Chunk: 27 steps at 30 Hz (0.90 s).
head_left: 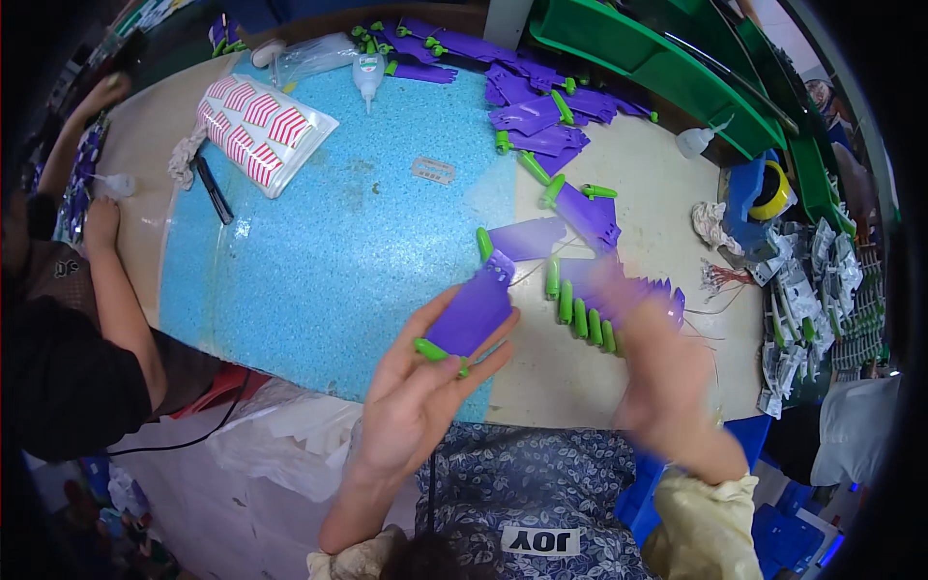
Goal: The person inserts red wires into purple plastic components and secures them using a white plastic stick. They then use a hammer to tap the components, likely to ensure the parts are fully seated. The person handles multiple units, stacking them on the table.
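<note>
Holding a flat purple plastic piece with a bright green rounded end in the left hand, up over the cream counter with its blue speckled sheet, not far in from the near edge and a bit right of the middle. Angle-wise: slanted along its long axis, green end toward the near edge and off to the left, bare purple end pointing at the far edge and slightly right. Gripped low down btw, thumb by the green end, fingers round the back and right side, palm turned up.

Sits to the left of the right hand too, near but well clear of it. As for that one, over toward the right edge, above an overlapping row of flat purple pieces with green rounded ends. Super blurry, so can't tell whether open or gripping anything. Can make out fingers pointing toward the far edge, forearm in from the near right corner.

Also worth noting: a loose flat purple piece with a green end just past the held one, lying more side to side, green end left. Can't tell whether touching.
</note>
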Available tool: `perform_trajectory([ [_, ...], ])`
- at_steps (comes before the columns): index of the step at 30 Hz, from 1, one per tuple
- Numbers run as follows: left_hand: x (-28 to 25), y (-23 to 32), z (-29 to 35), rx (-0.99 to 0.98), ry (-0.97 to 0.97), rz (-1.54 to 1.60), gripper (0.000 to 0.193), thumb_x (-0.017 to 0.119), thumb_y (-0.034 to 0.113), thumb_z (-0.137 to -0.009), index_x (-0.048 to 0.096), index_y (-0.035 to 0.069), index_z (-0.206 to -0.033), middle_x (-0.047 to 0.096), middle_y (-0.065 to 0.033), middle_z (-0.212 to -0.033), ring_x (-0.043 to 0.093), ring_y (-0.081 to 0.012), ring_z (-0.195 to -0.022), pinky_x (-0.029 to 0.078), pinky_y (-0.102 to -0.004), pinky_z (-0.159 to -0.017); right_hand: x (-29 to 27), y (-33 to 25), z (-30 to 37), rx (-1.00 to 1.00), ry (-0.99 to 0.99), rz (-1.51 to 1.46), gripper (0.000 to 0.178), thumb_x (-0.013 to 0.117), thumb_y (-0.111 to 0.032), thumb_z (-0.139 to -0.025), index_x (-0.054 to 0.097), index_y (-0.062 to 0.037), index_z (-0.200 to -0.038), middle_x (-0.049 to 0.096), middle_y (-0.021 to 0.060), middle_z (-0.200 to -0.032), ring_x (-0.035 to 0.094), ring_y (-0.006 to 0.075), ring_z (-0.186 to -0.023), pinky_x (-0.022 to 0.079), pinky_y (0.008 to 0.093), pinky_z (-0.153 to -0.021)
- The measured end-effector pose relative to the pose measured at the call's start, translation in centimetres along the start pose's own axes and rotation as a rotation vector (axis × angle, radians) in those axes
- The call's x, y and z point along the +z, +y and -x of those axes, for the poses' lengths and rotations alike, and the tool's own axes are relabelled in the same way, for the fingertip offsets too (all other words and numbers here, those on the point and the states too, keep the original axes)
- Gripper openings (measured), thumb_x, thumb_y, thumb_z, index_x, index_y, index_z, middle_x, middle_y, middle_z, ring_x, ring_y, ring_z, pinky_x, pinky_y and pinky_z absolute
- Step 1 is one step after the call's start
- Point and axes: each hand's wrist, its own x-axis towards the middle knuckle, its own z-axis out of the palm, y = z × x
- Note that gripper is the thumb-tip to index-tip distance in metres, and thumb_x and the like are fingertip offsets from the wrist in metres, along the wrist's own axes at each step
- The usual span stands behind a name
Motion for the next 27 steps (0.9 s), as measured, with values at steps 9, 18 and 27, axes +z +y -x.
perform_trajectory([
  [9, -4.4, -3.4, 2.1, 0.068, 0.030, -0.052, 0.053, 0.036, -0.007, -0.092, 0.028, -0.012, -0.144, 0.041, -0.0267, -0.146, 0.037, -0.0375, -0.140, 0.026, -0.0507, -0.120, 7.7, -4.3, 3.8, -0.269, -0.161, 0.070, 0.067, 0.059, -0.011, -0.077, 0.049, -0.0035, -0.143, 0.046, 0.0062, -0.077, 0.054, 0.0172, -0.062, 0.046, 0.0275, -0.044],
  [18, -5.1, -3.6, 1.9, 0.055, 0.062, -0.033, 0.057, 0.040, -0.008, -0.090, 0.026, -0.014, -0.145, 0.041, -0.0284, -0.145, 0.038, -0.0393, -0.139, 0.028, -0.0497, -0.119, 8.1, -3.8, 2.7, -0.242, -0.106, 0.179, 0.065, 0.059, -0.011, -0.078, 0.051, -0.0074, -0.142, 0.045, 0.0051, -0.079, 0.051, 0.0160, -0.064, 0.043, 0.0275, -0.043],
  [27, -5.3, -4.2, 1.8, 0.116, 0.006, -0.006, 0.057, 0.033, -0.010, -0.091, 0.022, -0.010, -0.147, 0.041, -0.0241, -0.145, 0.039, -0.0328, -0.139, 0.029, -0.0476, -0.119, 8.5, -5.2, 3.6, -0.347, -0.081, 0.300, 0.057, 0.058, -0.011, -0.081, 0.057, -0.0051, -0.138, 0.043, 0.0022, -0.073, 0.047, 0.0121, -0.059, 0.038, 0.0232, -0.041],
])
